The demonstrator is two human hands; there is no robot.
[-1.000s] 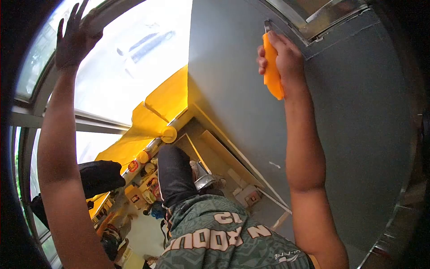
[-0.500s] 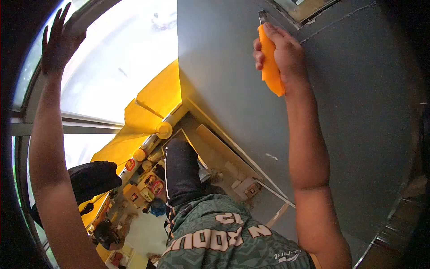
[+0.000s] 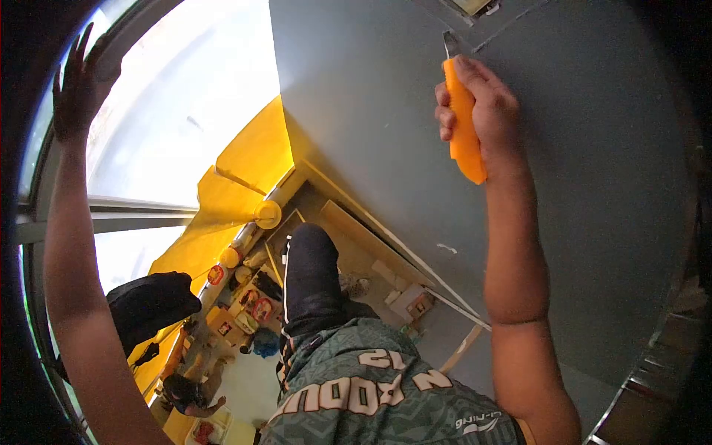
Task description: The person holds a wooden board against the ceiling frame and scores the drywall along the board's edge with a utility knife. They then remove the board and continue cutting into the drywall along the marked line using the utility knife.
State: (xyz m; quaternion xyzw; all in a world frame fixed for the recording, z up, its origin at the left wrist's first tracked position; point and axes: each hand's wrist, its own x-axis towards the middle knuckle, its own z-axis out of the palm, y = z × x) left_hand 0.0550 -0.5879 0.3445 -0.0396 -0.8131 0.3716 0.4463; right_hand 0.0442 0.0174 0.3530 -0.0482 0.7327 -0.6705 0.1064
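Observation:
My right hand (image 3: 486, 111) is wrapped around the orange handle of a utility knife (image 3: 466, 141). Its short blade sticks out at the top and points up over the grey wall panel (image 3: 371, 96), near a thin seam line. At the upper left, my left hand (image 3: 85, 93) is raised with fingers spread against the dark window frame (image 3: 141, 33). Bright glass (image 3: 178, 104) lies between the two arms.
Yellow sheeting (image 3: 252, 159) hangs along the window's lower edge, with a black cloth (image 3: 152, 308) beside it. Far below, a ledge and floor hold boxes (image 3: 222, 322), round containers and a blue bag (image 3: 265, 341). A person (image 3: 189, 393) is down at lower left.
In view, my right hand and the knife have shifted slightly down and right, while the panel's upper corner has slid up and left. My left hand stays at the frame.

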